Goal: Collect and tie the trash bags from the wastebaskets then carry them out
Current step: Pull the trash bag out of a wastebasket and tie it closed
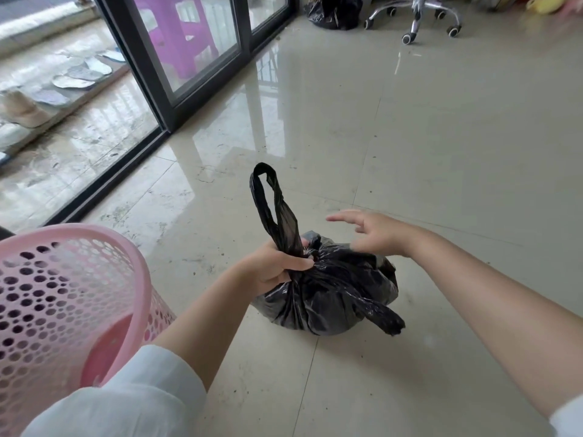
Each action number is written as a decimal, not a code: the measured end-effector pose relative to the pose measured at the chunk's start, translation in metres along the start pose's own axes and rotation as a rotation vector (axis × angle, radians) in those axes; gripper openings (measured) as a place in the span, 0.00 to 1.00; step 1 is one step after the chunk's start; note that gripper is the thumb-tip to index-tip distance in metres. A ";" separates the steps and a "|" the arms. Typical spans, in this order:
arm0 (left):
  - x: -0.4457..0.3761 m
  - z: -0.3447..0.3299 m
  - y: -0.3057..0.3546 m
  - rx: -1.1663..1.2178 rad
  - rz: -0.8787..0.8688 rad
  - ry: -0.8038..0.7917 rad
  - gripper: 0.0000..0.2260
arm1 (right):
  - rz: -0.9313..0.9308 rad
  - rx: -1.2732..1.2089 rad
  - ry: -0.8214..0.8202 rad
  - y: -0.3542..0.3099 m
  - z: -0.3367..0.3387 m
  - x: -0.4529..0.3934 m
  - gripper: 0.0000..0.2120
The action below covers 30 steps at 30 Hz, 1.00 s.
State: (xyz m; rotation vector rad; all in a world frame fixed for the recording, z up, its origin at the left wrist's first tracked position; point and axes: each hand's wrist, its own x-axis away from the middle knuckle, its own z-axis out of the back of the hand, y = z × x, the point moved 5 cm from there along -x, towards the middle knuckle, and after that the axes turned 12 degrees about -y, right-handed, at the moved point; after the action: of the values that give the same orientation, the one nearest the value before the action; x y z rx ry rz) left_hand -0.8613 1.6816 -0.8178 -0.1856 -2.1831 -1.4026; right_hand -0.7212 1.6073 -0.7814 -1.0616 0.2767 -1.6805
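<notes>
The black trash bag (pixel 328 294) sits on the tiled floor (pixel 441 152), just beside the pink wastebasket (pixel 63 294) it evidently belongs to and well clear of the sliding door track (pixel 104 187). Its body is a squat, rounded bundle with no strong long axis. One handle loop (pixel 268 203) stands up and leans away from you; the other tail (pixel 381 316) trails flat toward the near right.

Your left hand (pixel 277 269) is closed tight around the gathered neck at the base of the upright loop. Your right hand (pixel 372 234) hovers over the bag top with fingers spread and slack, holding nothing; it is motion-blurred.

You look to be mid-tie. Keep the left grip low on the neck so the gathers don't slip, then take the trailing tail with the right hand, bring it up to meet the standing loop, and cinch close to the bag.

A second black bag (pixel 334 11) rests by the far door edge, near a chair base (pixel 419 17).
</notes>
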 end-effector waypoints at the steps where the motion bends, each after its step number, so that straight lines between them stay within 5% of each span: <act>1: -0.001 -0.003 0.002 -0.005 -0.006 -0.032 0.14 | -0.015 0.066 -0.106 -0.002 -0.009 -0.002 0.35; 4: -0.003 -0.009 0.010 0.017 -0.064 -0.117 0.19 | -0.082 0.180 -0.283 -0.002 -0.020 -0.006 0.38; 8: -0.001 -0.020 0.021 -0.060 -0.126 -0.173 0.27 | 0.009 -0.017 -0.163 -0.007 -0.008 -0.005 0.24; 11: -0.005 -0.017 0.033 -0.111 -0.218 0.007 0.22 | 0.006 -0.320 0.039 -0.002 0.005 -0.003 0.11; 14: -0.013 -0.011 0.041 -0.165 -0.299 0.256 0.17 | 0.022 -0.402 0.095 0.002 0.009 -0.006 0.17; 19: -0.017 -0.009 0.046 -0.983 -0.322 0.605 0.14 | 0.057 -0.416 0.015 0.001 -0.008 -0.011 0.22; 22: -0.019 -0.007 0.037 -1.165 -0.250 0.670 0.08 | 0.015 -0.378 0.027 0.002 -0.008 -0.012 0.29; 27: -0.018 0.006 0.023 -0.199 -0.246 0.356 0.11 | -0.005 -0.352 -0.023 0.009 -0.016 -0.014 0.22; 30: -0.018 0.010 0.007 0.068 -0.194 0.208 0.16 | -0.022 -0.337 -0.053 0.011 -0.028 -0.018 0.20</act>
State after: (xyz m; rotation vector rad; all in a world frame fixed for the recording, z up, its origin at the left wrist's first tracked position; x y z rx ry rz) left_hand -0.8469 1.6968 -0.8243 0.1936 -2.1152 -1.3797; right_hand -0.7347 1.6099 -0.8141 -1.3593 0.5293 -1.6573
